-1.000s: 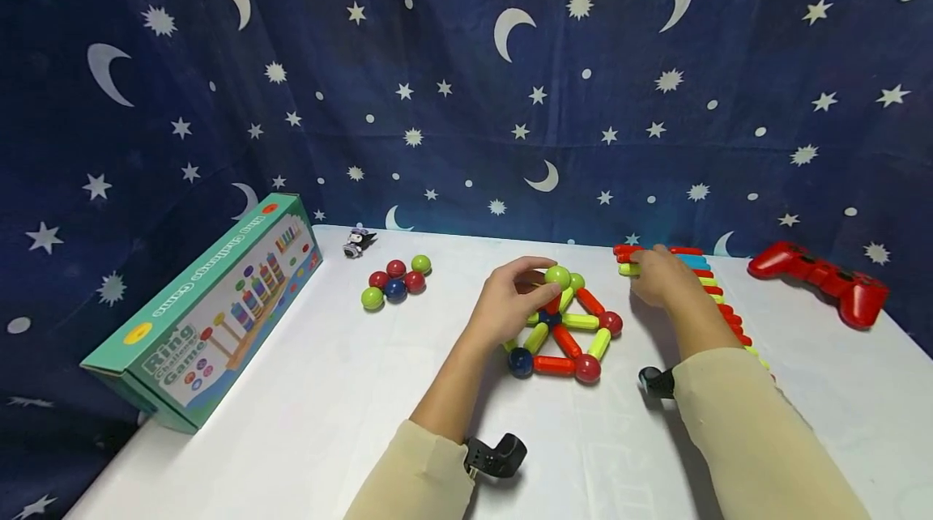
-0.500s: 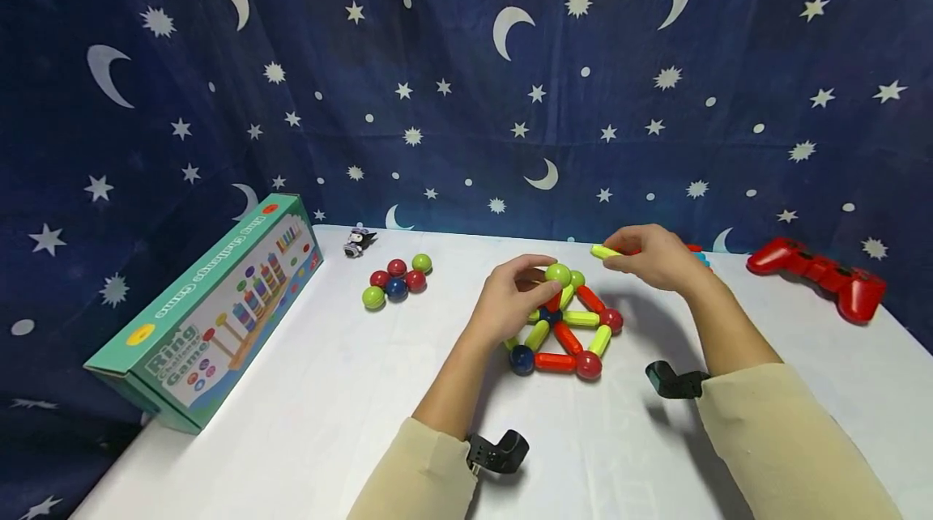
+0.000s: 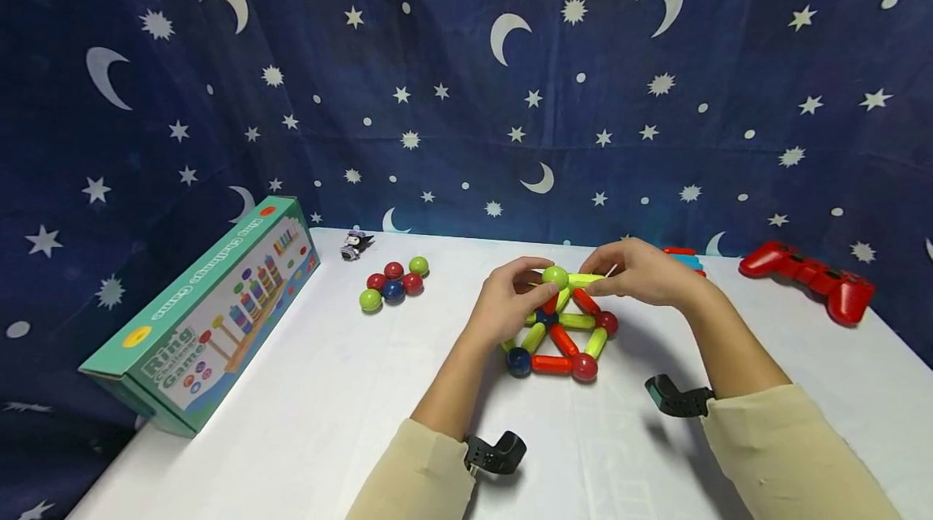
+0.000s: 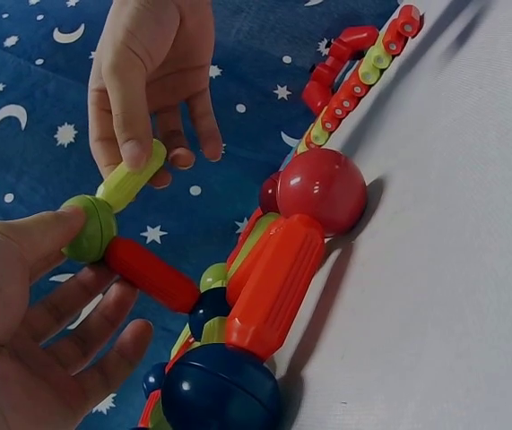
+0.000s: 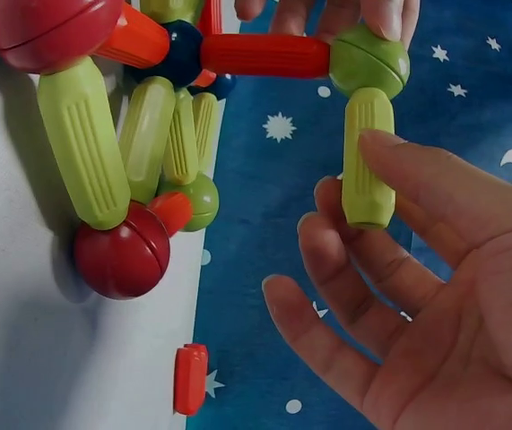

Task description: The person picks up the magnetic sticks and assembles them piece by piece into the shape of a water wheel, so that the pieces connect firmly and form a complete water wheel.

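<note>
My left hand (image 3: 510, 300) pinches a green ball (image 3: 555, 278) raised over a structure of coloured rods and balls. A red rod (image 4: 152, 274) runs from this ball down to the dark blue ball (image 4: 209, 312) at the structure's middle. My right hand (image 3: 636, 270) pinches a yellow-green rod (image 5: 368, 161) between thumb and fingers; its end meets the green ball. On the table, the structure's outline has red balls (image 3: 585, 367), a dark blue ball (image 3: 519, 362) and red and yellow-green rods (image 3: 551, 364).
Several loose balls (image 3: 394, 291) lie left of the structure, with a small figurine (image 3: 355, 245) behind them. A green game box (image 3: 204, 313) stands at the left. Blue rods (image 3: 688, 261) and a red game controller (image 3: 807, 280) lie at the right.
My right hand has taken the yellow-green rod from the row at the right and carried it left to the raised green ball. My left hand has stayed on the ball.
</note>
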Available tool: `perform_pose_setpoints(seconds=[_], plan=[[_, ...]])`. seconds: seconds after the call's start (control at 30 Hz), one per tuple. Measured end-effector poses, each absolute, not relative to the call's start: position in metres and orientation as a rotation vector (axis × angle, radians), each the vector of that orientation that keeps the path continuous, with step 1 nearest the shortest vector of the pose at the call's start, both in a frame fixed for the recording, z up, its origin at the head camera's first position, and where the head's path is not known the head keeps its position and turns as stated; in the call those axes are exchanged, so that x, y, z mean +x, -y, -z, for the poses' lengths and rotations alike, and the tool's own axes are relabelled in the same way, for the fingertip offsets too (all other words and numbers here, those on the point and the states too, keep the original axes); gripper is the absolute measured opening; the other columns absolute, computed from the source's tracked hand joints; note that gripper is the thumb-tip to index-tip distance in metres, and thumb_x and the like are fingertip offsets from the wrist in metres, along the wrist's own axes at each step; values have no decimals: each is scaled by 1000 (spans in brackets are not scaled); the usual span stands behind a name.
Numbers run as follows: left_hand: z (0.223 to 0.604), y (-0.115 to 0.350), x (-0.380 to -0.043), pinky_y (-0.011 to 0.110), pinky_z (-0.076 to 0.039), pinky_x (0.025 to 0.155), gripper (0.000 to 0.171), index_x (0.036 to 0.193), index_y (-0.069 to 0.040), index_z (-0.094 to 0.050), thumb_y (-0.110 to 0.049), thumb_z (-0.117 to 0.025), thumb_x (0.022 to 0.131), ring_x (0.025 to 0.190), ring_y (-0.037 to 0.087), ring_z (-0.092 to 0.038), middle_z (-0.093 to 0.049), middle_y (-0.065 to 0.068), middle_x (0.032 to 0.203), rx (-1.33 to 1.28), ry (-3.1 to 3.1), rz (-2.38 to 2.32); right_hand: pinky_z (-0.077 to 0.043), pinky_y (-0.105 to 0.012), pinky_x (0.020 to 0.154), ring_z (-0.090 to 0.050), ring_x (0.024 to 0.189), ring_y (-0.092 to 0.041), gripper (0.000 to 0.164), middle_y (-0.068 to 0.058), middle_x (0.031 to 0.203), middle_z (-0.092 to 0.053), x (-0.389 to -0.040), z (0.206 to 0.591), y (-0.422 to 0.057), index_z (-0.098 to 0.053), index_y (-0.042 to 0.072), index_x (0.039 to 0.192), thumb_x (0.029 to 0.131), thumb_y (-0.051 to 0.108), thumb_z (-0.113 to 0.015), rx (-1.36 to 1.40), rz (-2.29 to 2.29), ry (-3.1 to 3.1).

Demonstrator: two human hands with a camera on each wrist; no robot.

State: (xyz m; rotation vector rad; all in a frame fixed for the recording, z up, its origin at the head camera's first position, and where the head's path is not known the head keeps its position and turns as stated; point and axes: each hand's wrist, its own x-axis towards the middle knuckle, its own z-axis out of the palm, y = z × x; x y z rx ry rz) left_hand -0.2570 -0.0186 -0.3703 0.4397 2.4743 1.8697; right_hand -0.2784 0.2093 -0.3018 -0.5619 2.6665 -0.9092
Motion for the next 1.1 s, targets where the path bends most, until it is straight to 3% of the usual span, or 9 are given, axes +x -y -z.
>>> perform_pose_setpoints(seconds=[0.17, 0.33, 0.5, 0.63, 0.7, 0.8, 0.9, 1.0, 1.1], plan=[[371, 20, -257, 33, -59, 95, 32, 130, -21, -70, -24, -72, 98, 110, 24, -69, -73, 4, 121, 409, -2464, -1879, -61, -44, 88, -68, 103, -27, 37, -13, 121, -72, -287, 305, -216, -70, 6, 126, 97, 29, -72, -517, 1032, -2629], [370, 22, -258, 31, -58, 94, 32, 130, -20, -69, -23, -72, 98, 107, 20, -69, -73, 5, 121, 408, -2476, -1875, -54, -57, 100, -60, 120, -44, 43, -27, 136, -62, -314, 323, -232, -61, 0, 137, 105, 29, -57, -308, 976, -2802], [370, 21, -256, 29, -58, 93, 32, 130, -20, -70, -22, -72, 98, 102, 15, -67, -73, 3, 119, 387, -2469, -1873, -40, -69, 109, -47, 127, -55, 56, -38, 143, -48, -343, 349, -247, -46, -9, 147, 96, 12, -59, -216, 540, -2899], [370, 19, -255, 29, -58, 93, 32, 130, -21, -70, -22, -72, 98, 102, 13, -67, -73, 2, 119, 395, -2451, -1882, -41, -71, 107, -45, 125, -56, 68, -41, 141, -45, -353, 359, -252, -40, -11, 149, 90, 8, -68, -180, 380, -2890], [371, 18, -256, 28, -58, 92, 33, 130, -21, -70, -22, -73, 98, 101, 13, -67, -73, 2, 118, 395, -2444, -1887, -47, -68, 102, -48, 120, -54, 62, -38, 135, -51, -354, 360, -254, -50, -10, 143, 88, 7, -71, -164, 353, -2885], [372, 20, -257, 28, -58, 91, 32, 129, -20, -70, -21, -73, 97, 100, 13, -67, -74, 2, 117, 394, -2442, -1897, -54, -58, 90, -52, 108, -47, 39, -31, 119, -60, -353, 360, -255, -69, -2, 123, 85, 6, -75, -149, 358, -2868], [372, 20, -258, 29, -58, 91, 32, 129, -20, -70, -21, -73, 97, 101, 14, -68, -74, 3, 117, 403, -2444, -1904, -54, -48, 80, -54, 98, -40, 19, -23, 105, -64, -347, 356, -258, -76, 5, 104, 85, 7, -77, -156, 384, -2855], [372, 20, -259, 29, -58, 92, 32, 130, -20, -70, -21, -73, 97, 101, 14, -67, -73, 3, 118, 407, -2442, -1905, -54, -46, 79, -57, 96, -37, 19, -23, 104, -65, -338, 354, -259, -77, 6, 105, 87, 13, -78, -163, 470, -2831], [372, 20, -258, 29, -58, 93, 32, 130, -20, -70, -21, -73, 98, 102, 14, -67, -73, 2, 119, 408, -2430, -1900, -55, -48, 83, -59, 103, -40, 29, -27, 114, -67, -328, 350, -259, -74, 4, 116, 91, 20, -76, -186, 619, -2801]])
